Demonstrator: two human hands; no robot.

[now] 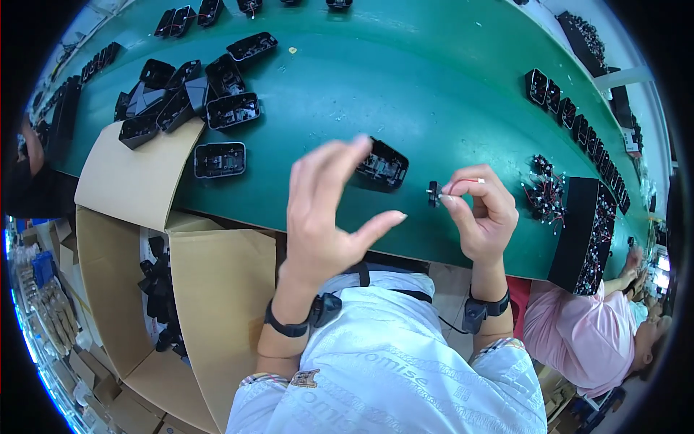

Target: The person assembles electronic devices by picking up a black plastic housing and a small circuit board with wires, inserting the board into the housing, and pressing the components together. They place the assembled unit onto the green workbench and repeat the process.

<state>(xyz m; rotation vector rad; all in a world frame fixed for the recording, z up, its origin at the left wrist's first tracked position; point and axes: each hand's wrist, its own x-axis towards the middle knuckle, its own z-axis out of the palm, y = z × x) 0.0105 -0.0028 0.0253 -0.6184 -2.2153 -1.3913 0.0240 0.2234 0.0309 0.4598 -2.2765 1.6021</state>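
Observation:
Between its thumb and fingertips, my right hand (488,217) pinches a small black part with wires (434,194). A red wire with a white plug runs back over those fingers. My left hand (322,206) is held up with thumb and fingers spread, and nothing is in it. Just beyond it an open black plastic housing (387,166) lies on the green table, partly covered by the left fingertips. Another such housing (220,160) sits farther left near the table's edge.
Black housings (233,111) are piled at the left, by an open cardboard box (224,318). At the right are a heap of wired parts (546,194), a black bin (575,235) and a row of housings (567,113). A person in pink (578,329) sits beyond.

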